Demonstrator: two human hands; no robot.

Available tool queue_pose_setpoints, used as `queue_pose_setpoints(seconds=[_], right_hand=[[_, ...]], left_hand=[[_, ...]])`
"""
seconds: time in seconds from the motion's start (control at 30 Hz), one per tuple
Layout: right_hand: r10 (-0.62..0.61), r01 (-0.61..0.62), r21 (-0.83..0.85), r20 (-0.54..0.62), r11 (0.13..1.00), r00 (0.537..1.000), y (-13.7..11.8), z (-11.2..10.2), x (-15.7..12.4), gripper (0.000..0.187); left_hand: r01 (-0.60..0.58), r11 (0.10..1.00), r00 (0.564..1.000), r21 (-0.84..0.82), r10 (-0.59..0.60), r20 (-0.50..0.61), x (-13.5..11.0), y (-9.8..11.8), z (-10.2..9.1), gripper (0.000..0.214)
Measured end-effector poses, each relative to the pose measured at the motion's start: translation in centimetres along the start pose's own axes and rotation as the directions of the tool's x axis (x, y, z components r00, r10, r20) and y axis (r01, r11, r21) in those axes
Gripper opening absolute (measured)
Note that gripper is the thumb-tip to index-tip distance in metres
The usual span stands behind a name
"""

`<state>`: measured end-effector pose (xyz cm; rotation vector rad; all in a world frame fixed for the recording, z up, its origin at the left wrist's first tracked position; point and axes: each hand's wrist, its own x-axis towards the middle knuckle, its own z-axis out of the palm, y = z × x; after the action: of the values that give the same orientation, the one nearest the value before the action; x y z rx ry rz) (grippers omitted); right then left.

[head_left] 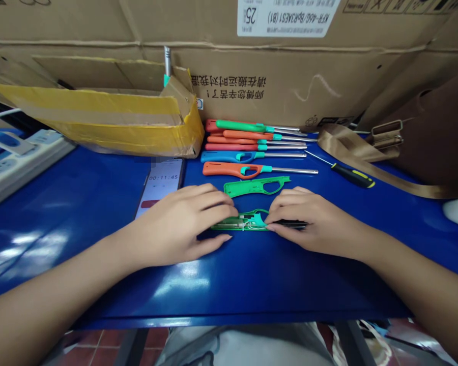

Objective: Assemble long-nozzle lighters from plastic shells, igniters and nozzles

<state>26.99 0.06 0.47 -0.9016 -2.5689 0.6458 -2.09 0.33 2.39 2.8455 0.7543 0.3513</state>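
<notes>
A green lighter half-shell (239,222) with its inner parts exposed lies flat on the blue table (229,284). My left hand (183,221) rests on its left end, fingers curled and pressing it down. My right hand (309,218) pinches its right end, where a dark metal tube (293,223) sticks out under the fingers. The other green half-shell (256,186) lies empty just behind, between both hands.
Behind lies a row of several assembled long lighters (252,147) in green, orange and blue. A yellow-black screwdriver (351,175) lies to the right, a phone (162,184) showing a timer to the left. A taped cardboard box (99,117), a power strip (19,152) and a brown strap (366,152) surround them.
</notes>
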Motion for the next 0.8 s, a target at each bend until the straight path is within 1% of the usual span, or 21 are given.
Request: queue_pose_setpoints(seconds=[0.13, 0.3, 0.63, 0.8], right_hand=[[0.018, -0.019, 0.012, 0.01, 1.0, 1.0, -0.1, 0.0, 0.0, 0.012], [0.023, -0.023, 0.005, -0.003, 1.0, 1.0, -0.2, 0.0, 0.0, 0.012], [0.047, -0.048, 0.027, 0.039, 0.998, 0.998, -0.4, -0.1, -0.1, 0.009], [0.061, -0.061, 0.007, 0.034, 0.998, 0.998, -0.4, 0.1, -0.1, 0.009]], left_hand=[[-0.056, 0.998, 0.998, -0.004, 0.056, 0.013, -0.1, 0.6, 1.5, 0.034], [-0.038, 0.999, 0.999, -0.025, 0.038, 0.016, -0.1, 0.8, 2.7, 0.036], [-0.026, 0.995, 1.0, -0.097, 0.025, -0.01, 0.0, 0.7, 3.1, 0.036], [-0.058, 0.996, 0.998, -0.061, 0.057, -0.017, 0.1, 0.7, 3.0, 0.036]])
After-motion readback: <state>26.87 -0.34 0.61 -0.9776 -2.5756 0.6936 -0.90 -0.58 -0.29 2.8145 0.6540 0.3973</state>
